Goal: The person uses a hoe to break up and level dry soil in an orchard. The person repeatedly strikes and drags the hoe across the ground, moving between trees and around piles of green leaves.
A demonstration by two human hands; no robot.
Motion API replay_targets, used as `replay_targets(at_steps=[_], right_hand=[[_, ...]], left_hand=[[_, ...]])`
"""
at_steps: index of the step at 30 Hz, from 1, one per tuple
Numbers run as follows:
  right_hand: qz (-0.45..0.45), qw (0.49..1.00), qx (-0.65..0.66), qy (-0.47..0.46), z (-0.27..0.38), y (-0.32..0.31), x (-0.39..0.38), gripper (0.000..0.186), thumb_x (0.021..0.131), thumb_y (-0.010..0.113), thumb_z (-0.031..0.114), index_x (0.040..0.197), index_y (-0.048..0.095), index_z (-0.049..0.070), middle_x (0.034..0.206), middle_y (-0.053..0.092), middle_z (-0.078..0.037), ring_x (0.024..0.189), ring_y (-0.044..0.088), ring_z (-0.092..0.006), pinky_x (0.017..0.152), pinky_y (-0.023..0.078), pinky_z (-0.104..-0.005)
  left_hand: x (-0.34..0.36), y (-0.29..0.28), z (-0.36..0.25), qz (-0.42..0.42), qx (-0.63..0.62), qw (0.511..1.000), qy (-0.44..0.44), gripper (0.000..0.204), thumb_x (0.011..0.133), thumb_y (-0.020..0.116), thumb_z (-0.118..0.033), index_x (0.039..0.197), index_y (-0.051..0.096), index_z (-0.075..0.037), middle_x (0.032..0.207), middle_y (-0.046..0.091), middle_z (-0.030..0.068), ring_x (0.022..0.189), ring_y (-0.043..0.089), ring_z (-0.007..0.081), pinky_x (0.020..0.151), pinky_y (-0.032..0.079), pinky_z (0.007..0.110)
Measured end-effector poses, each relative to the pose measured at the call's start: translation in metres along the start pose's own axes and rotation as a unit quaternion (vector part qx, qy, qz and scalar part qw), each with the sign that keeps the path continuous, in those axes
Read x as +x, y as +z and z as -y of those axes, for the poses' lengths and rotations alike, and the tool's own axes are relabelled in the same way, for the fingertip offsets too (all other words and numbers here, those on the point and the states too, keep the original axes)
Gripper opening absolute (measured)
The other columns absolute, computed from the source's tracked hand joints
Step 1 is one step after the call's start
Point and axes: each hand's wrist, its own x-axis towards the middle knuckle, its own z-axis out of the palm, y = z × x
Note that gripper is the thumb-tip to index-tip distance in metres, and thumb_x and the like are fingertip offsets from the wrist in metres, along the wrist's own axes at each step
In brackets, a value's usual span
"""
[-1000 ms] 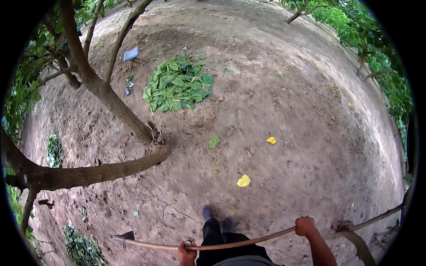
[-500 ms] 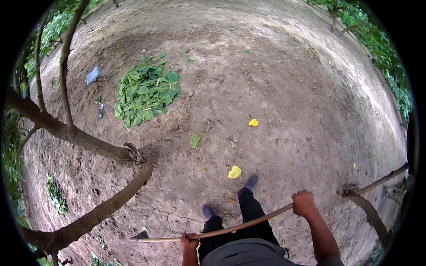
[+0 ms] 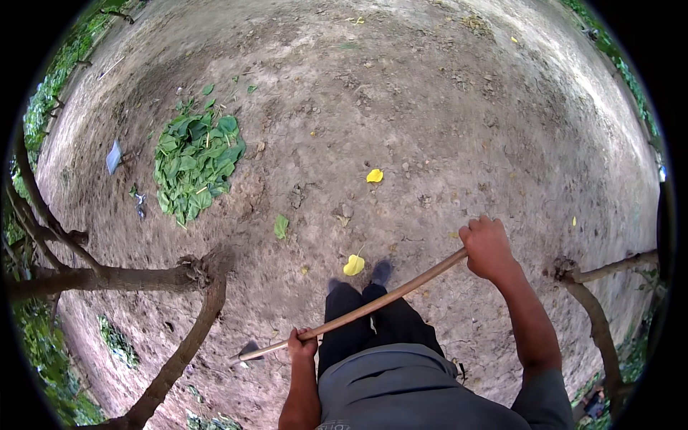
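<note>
A long wooden-handled hoe (image 3: 390, 297) slants across the front of my legs, its handle slightly bowed. The right end of the handle is in my right hand (image 3: 489, 249), the fingers closed round it. Lower down, close to the metal blade (image 3: 249, 350), my left hand (image 3: 302, 344) grips the same handle. The blade hangs at lower left over the soil; whether it touches the ground, I cannot tell. Just beyond my feet a yellow leaf (image 3: 353, 265) lies on the ground.
A heap of green leaves (image 3: 197, 161) lies at far left, near a pale bluish scrap (image 3: 113, 158). Tree trunks with low branches stand on the left (image 3: 204, 315) and right (image 3: 593, 315). Another yellow leaf (image 3: 374, 175) and a green leaf (image 3: 280, 226) dot the bare earth.
My right hand has risen with the handle's end, so the hoe slants more steeply. My left hand has also come up a little. The whole view has shifted, the leaf heap now further left.
</note>
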Motion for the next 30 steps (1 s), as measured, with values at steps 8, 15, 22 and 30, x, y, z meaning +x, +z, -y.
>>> replay_targets(at_steps=[8,15,22,30], right_hand=[[0.009,1.0,-0.003,0.021,-0.075,-0.048,0.101,0.019,0.06,0.066,0.007,0.078,0.06,0.009,0.078,0.057,-0.005,0.082,0.054,-0.023,0.069,0.04,-0.0368],[0.0,0.998,0.015,0.057,-0.138,-0.092,0.18,0.018,0.06,0.066,0.007,0.076,0.06,0.009,0.078,0.058,-0.006,0.082,0.055,-0.0246,0.069,0.04,-0.0382],[0.004,0.995,0.027,0.093,-0.215,-0.108,0.226,0.016,0.059,0.066,0.007,0.074,0.06,0.01,0.076,0.058,-0.007,0.081,0.055,-0.0254,0.068,0.04,-0.0389],[0.035,0.99,0.066,0.116,-0.336,-0.093,0.289,0.016,0.06,0.066,0.01,0.075,0.061,0.009,0.078,0.06,-0.008,0.08,0.057,-0.0258,0.064,0.041,-0.0391]], left_hand=[[0.017,0.128,0.033,-0.002,0.03,0.999,-0.016,0.024,0.093,0.045,-0.022,0.072,0.043,-0.011,0.061,0.043,0.0009,0.058,0.045,0.0163,0.067,0.047,0.035],[0.009,0.27,0.051,0.016,0.049,0.998,-0.027,0.024,0.093,0.047,-0.024,0.073,0.043,-0.011,0.062,0.044,0.0007,0.057,0.046,0.0172,0.066,0.047,0.036],[0.002,0.381,0.082,0.022,0.07,0.997,-0.029,0.023,0.093,0.044,-0.025,0.074,0.044,-0.012,0.061,0.044,0.0008,0.056,0.046,0.0166,0.065,0.047,0.037],[-0.014,0.512,0.146,0.047,0.084,0.995,-0.007,0.024,0.093,0.044,-0.025,0.073,0.042,-0.013,0.058,0.042,0.0012,0.054,0.045,0.0169,0.063,0.045,0.036]])
